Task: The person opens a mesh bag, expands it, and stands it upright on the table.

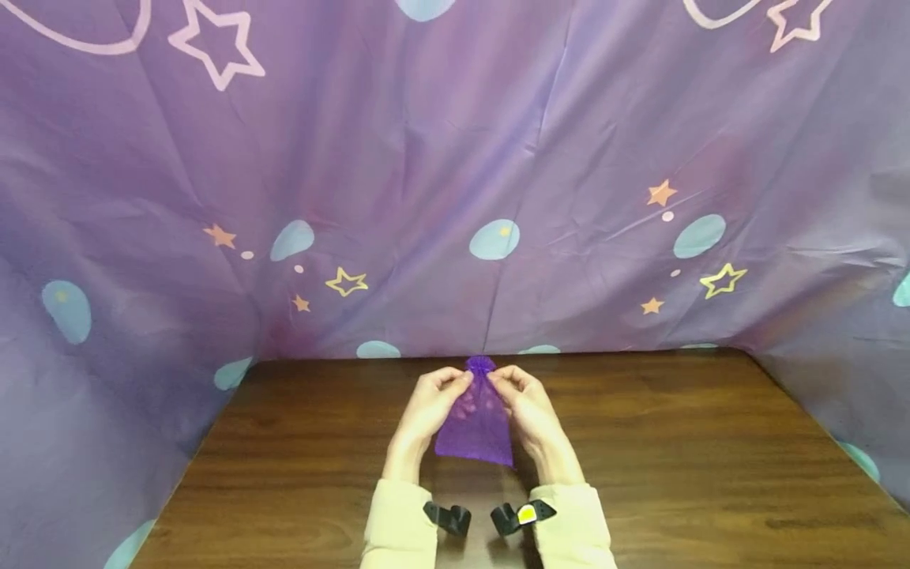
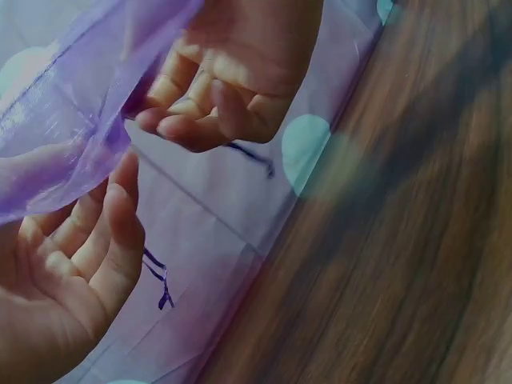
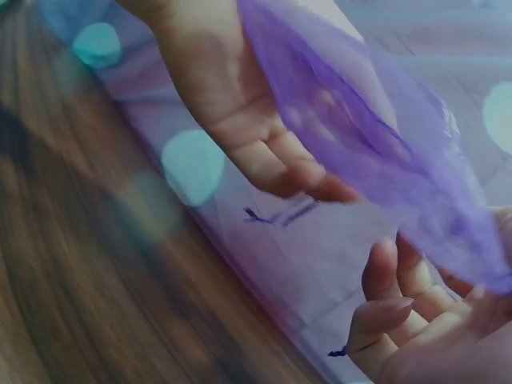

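Note:
A sheer purple drawstring pouch (image 1: 478, 436) hangs over the table in the head view, its bottom edge toward me and its neck gathered at the far end. My left hand (image 1: 432, 401) pinches it by the neck on the left side, thumb against fingertips. On the other side of the neck my right hand (image 1: 528, 405) pinches in the same way. Through the thin fabric some fingers show. Thin cord ends (image 2: 164, 290) dangle past the fingers in the left wrist view, and another cord end (image 3: 276, 214) shows in the right wrist view.
A brown wood-grain table (image 1: 284, 474) lies under my hands. Purple cloth (image 1: 398, 158) printed with stars and blue ovals rises at its back and both sides. Black straps with mounts (image 1: 449, 518) sit at the cuffs of the pale sleeves (image 1: 401, 525).

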Demonstrator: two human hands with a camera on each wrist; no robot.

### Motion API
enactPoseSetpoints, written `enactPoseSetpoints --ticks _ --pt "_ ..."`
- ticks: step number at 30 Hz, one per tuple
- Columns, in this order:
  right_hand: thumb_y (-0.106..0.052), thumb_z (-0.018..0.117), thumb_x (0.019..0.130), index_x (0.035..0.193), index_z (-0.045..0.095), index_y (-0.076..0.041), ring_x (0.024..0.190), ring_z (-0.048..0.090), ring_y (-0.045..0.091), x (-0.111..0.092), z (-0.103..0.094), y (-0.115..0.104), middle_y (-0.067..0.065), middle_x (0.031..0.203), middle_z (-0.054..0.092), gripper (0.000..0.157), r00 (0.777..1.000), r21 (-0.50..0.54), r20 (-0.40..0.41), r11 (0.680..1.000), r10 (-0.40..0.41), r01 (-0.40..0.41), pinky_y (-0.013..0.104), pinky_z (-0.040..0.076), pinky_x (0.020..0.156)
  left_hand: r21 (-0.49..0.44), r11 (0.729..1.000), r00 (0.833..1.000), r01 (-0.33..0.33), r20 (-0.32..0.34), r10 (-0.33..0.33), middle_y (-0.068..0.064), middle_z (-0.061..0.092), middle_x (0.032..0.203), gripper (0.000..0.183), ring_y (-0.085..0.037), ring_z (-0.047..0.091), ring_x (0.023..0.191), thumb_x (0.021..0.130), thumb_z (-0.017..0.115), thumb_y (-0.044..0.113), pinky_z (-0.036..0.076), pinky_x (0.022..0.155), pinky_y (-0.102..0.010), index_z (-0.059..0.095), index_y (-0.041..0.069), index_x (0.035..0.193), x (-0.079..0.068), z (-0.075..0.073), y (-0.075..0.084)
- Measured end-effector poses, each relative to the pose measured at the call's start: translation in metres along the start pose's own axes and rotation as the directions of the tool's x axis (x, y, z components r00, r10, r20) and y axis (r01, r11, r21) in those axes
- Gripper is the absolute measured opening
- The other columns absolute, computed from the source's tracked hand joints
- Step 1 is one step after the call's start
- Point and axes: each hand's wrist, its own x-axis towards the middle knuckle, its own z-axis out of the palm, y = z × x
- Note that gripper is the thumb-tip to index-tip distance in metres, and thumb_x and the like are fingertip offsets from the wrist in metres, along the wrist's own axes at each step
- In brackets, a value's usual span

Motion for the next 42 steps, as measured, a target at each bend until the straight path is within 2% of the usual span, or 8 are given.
enactPoseSetpoints --ticks 5,11,17,21,24,32,36,42 --pt "-0.007 0.061 0.095 0.085 0.056 -0.008 0.063 0.062 0.012 -0.004 -0.015 -0.007 0.0 0.074 0.064 0.011 1.0 -0.029 0.004 1.0 -0.008 0.008 0.027 0.051 0.056 0.0 1.0 0.999 -0.017 0.029 0.017 -0.003 0.066 0.071 0.026 -0.013 0.064 0.06 0.097 0.061 0.016 0.055 0.061 -0.028 0.066 -0.009 0.1 -0.002 0.006 0.0" --pt "-0.005 0.061 0.094 0.084 0.056 -0.009 0.063 0.061 0.01 -0.006 -0.016 -0.014 -0.001 0.072 0.064 0.012 0.999 -0.06 0.031 0.997 -0.038 0.04 0.024 0.049 0.057 0.05 0.998 0.998 -0.03 0.056 0.027 -0.011 0.069 0.076 0.025 -0.014 0.065 0.062 0.096 0.062 0.014 0.055 0.063 -0.03 0.069 -0.009 0.101 -0.005 -0.001 0.003" --pt "-0.008 0.062 0.095 0.085 0.056 -0.008 0.059 0.057 0.01 -0.004 -0.013 -0.02 -0.002 0.069 0.061 0.011 0.999 -0.09 0.016 0.995 -0.028 0.029 0.023 0.046 0.054 0.121 0.99 0.997 -0.074 0.027 0.072 -0.009 0.071 0.082 0.024 -0.013 0.064 0.07 0.094 0.064 0.016 0.052 0.072 -0.029 0.071 -0.007 0.1 0.0 -0.011 0.006" --pt "-0.008 0.06 0.096 0.087 0.056 -0.008 0.058 0.056 0.011 -0.002 -0.012 -0.024 0.0 0.071 0.06 0.01 1.0 -0.062 0.015 0.998 -0.009 0.01 0.023 0.045 0.052 0.134 0.987 0.996 -0.088 -0.002 0.089 -0.007 0.071 0.083 0.022 -0.014 0.064 0.075 0.093 0.065 0.015 0.051 0.077 -0.03 0.072 -0.006 0.098 0.003 -0.015 0.011" --pt "-0.01 0.058 0.098 0.091 0.059 -0.009 0.061 0.057 0.01 -0.001 -0.01 -0.025 0.0 0.077 0.061 0.007 0.999 -0.046 0.03 0.999 -0.009 0.011 0.023 0.046 0.054 0.144 0.985 0.995 -0.1 0.014 0.099 -0.007 0.071 0.085 0.022 -0.014 0.064 0.078 0.093 0.066 0.015 0.05 0.08 -0.03 0.072 -0.005 0.099 0.004 -0.015 0.015" --pt "-0.018 0.063 0.096 0.089 0.064 -0.008 0.064 0.06 0.01 -0.006 -0.001 -0.018 0.0 0.076 0.062 0.012 0.999 -0.129 0.033 0.991 -0.026 0.03 0.026 0.052 0.057 0.09 0.992 0.993 -0.087 0.091 0.079 -0.009 0.07 0.082 0.025 -0.012 0.064 0.067 0.095 0.063 0.012 0.054 0.065 -0.028 0.068 -0.01 0.103 -0.003 -0.011 0.017" --pt "-0.016 0.066 0.094 0.086 0.064 -0.005 0.063 0.058 0.009 -0.006 0.0 -0.012 -0.001 0.074 0.059 0.013 0.997 -0.151 -0.013 0.986 -0.07 0.068 0.024 0.051 0.057 0.053 0.994 0.992 -0.091 0.097 0.085 -0.011 0.069 0.08 0.021 -0.014 0.066 0.064 0.095 0.062 0.007 0.056 0.061 -0.03 0.064 -0.012 0.104 -0.004 -0.012 0.014" --pt "-0.015 0.068 0.093 0.088 0.058 -0.005 0.055 0.047 0.006 -0.001 -0.002 -0.016 -0.004 0.068 0.052 0.015 0.98 -0.274 -0.107 0.953 -0.166 0.132 0.02 0.039 0.048 0.037 0.994 0.994 -0.099 0.05 0.098 -0.01 0.069 0.075 0.02 -0.015 0.067 0.063 0.095 0.062 0.007 0.055 0.059 -0.029 0.063 -0.011 0.104 -0.001 -0.01 0.014"
